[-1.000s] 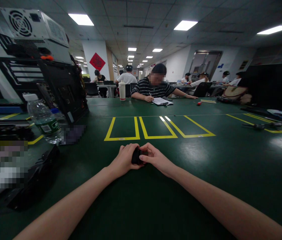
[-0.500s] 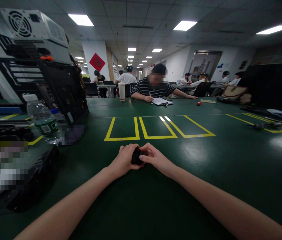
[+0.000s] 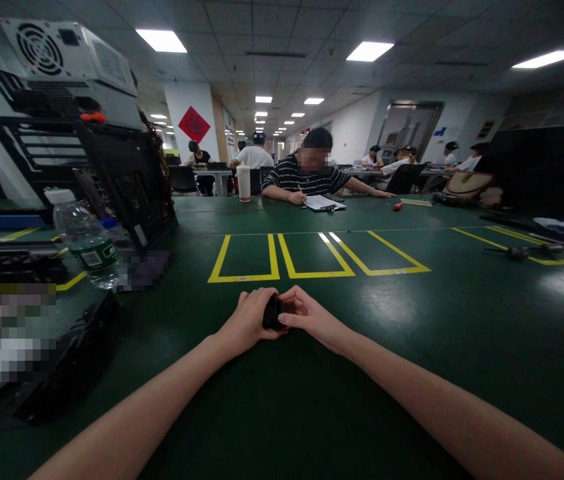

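A small black object (image 3: 273, 312) sits between the two hands at the centre of the frame, just below the yellow tape (image 3: 245, 279) on the green table (image 3: 282, 413). The left hand (image 3: 249, 313) is wrapped around its left side, gripping it; the right hand (image 3: 307, 315) pinches its right side with thumb and fingers. At the left stand a bottle (image 3: 87, 247) and, behind it, a black case (image 3: 129, 173). In the upper centre, a person (image 3: 307, 170) in a striped shirt holds a pen over papers (image 3: 323, 203), with a cup (image 3: 244, 183) to the left.
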